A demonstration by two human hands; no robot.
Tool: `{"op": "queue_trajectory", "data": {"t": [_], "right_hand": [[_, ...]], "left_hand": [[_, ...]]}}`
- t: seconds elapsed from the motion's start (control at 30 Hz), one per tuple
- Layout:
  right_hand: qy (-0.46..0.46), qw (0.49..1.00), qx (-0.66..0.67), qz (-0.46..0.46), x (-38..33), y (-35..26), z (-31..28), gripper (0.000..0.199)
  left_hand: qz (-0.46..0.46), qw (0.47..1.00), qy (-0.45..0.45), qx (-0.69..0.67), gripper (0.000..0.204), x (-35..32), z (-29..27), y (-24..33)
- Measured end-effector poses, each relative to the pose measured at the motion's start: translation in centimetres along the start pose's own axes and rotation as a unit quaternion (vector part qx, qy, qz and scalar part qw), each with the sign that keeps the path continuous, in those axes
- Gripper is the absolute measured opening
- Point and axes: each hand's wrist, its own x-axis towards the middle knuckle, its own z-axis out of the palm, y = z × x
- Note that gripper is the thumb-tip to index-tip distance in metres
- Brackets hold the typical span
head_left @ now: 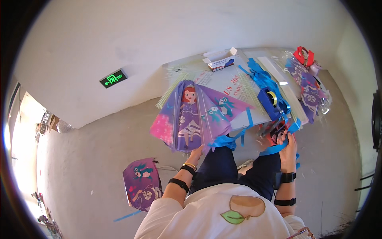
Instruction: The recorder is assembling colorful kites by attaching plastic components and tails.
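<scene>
While holding a purple printed kite (189, 115) up in the left hand (195, 154), in the head view, also grips a blue ribbon (272, 150) in the right hand (289, 145), well to the right of the kite. Has the left fingers closed on the kite's lower edge — cannot tell the exact set of the fingertips, partly hidden there. Pinches the ribbon between right thumb and fingers, with one end trailing back toward the kite. Can see a blue tassel (226, 142) at the kite's lower right side, and a table (260, 118) behind and to the right of it. Can make out on that table, going rightward from the kite, a blue tape dispenser (267, 104), loose blue streamers (262, 79) and a clear-wrapped bundle (310, 95) of purple prints; farther behind the kite, an open white-and-blue box (223, 63). Finds thin pale rods (170, 91) just left of the kite — and, below it to the left, another purple printed piece (141, 185).
</scene>
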Motion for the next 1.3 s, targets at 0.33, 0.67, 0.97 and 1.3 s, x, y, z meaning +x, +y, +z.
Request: {"op": "queue_trajectory", "data": {"t": [0.33, 0.67, 0.97, 1.3], "right_hand": [[0.039, 0.999, -0.006, -0.001, -0.3, 0.6, -3.8, 0.018], [0.062, 0.998, -0.008, 0.014, 1.1, 1.2, -5.9, 0.017], [0.086, 0.996, -0.01, 0.014, 1.7, 0.3, -6.5, 0.014], [0.074, 0.995, -0.035, 0.053, 2.0, 1.9, -6.8, 0.018]], "left_hand": [[-0.018, 0.958, -0.108, -0.266, 0.031, 2.2, 3.5, 1.6], [0.177, 0.969, -0.168, -0.028, 0.035, -2.2, 14.4, 16.1], [0.134, 0.938, -0.288, 0.138, 0.043, -4.1, 15.5, 12.6], [-0.052, 0.928, 0.093, -0.357, 0.072, -0.4, -3.9, -2.7]]}}
